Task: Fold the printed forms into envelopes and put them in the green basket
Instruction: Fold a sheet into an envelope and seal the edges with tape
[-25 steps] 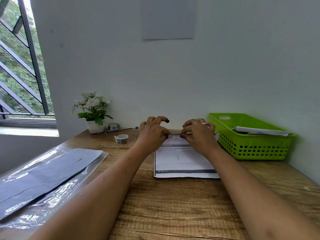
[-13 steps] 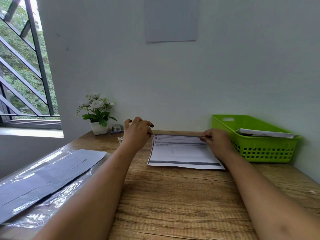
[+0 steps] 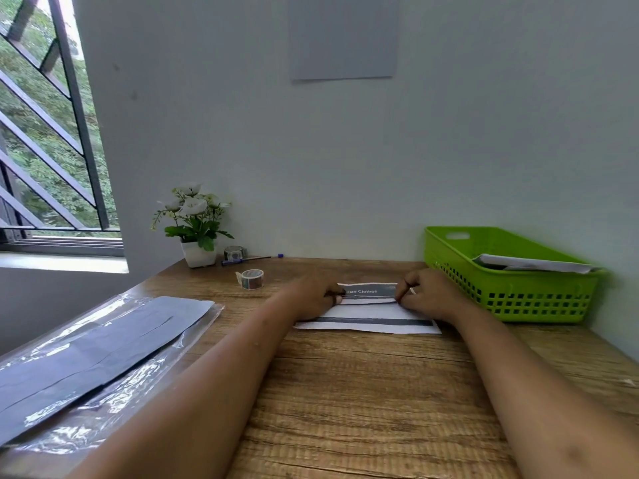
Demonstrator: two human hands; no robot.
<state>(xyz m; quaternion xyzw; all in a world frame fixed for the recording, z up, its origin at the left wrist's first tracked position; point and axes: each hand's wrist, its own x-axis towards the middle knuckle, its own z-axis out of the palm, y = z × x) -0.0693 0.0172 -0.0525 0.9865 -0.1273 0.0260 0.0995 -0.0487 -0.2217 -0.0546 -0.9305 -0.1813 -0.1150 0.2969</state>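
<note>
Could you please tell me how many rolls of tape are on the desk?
2. The near roll lies left of the printed form; the far roll sits beside the flower pot, at the wall. None else shows.

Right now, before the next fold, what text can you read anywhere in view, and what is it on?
"...ize Clothes": white letters on the dark band of the printed form's folded-over flap; the start of the first word is hidden behind the left hand.
Tape roll: patterned, nothing readable.
Papers in the green basket: no readable text.
Sheet on the wall: no text visible.
</note>
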